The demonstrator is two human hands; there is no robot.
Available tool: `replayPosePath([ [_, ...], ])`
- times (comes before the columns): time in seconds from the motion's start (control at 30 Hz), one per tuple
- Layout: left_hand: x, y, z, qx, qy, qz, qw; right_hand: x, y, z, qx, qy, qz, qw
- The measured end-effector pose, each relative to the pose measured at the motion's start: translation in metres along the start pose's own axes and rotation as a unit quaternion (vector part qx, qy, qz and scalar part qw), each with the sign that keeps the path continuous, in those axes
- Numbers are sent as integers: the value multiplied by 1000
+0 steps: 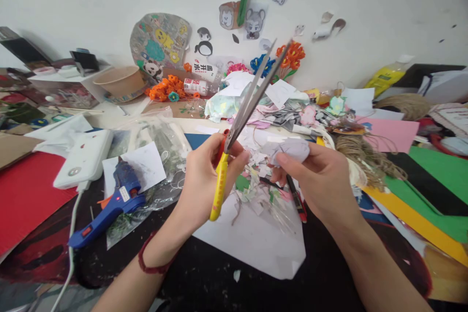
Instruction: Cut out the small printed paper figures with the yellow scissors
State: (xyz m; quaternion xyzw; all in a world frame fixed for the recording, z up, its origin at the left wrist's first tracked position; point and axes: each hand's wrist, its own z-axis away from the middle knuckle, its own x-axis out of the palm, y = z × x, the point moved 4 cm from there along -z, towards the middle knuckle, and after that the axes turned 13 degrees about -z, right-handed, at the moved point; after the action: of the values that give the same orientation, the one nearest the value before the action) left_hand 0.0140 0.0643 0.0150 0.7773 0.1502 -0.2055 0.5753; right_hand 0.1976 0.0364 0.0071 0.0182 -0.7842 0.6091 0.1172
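Gripping the yellow-handled steel scissors (237, 126), your left hand (204, 180) is clenched round the yellow grips, with a dark red cord bracelet (151, 265) on the wrist below it; the long blades stand parted, pointing up and away to the right. Your right hand (314, 180) pinches a small crumpled scrap of pale lilac paper (290, 148) between thumb and fingers, just right of the scissor pivot and not touching the blades. Beneath both hands lies a white paper sheet (256, 241) on the dark, paint-marked tabletop (219, 287), strewn with small white, pink and green paper snippets (256, 185). A black-and-red pen (297, 200) lies on that sheet, partly hidden by your right hand. To your left, a blue hot-glue gun (113, 204) rests on a clear plastic bag, with a white power bank (85, 158) and its white cable beside a red paper sheet (25, 195). To your right, green, yellow and black card sheets (431, 195) overlap, with a tangle of brown jute twine (365, 156) and a pink sheet (391, 134) near them. Further back stand a brown paper bowl (120, 82), orange paper flowers (166, 88) and a heap of pale paper cut-outs (256, 102). On the white wall (383, 5) behind hang cartoon animal cut-outs (241, 17) and a round painted disc (161, 44).
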Motion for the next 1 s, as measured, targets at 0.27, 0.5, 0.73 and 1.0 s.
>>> replayPosePath([
  [0.27,-6,-3,-4,30,23,-85,996,3,-1,-1,35,-43,-19,998],
  [0.5,-3,6,-4,17,-17,57,998,5,-2,-1,50,-64,-7,997],
  [0.73,5,4,-2,-4,-60,158,986,7,1,0,74,-81,-25,994],
  [1.0,4,3,-3,-7,-48,236,971,4,20,2,114,-81,-111,984],
])
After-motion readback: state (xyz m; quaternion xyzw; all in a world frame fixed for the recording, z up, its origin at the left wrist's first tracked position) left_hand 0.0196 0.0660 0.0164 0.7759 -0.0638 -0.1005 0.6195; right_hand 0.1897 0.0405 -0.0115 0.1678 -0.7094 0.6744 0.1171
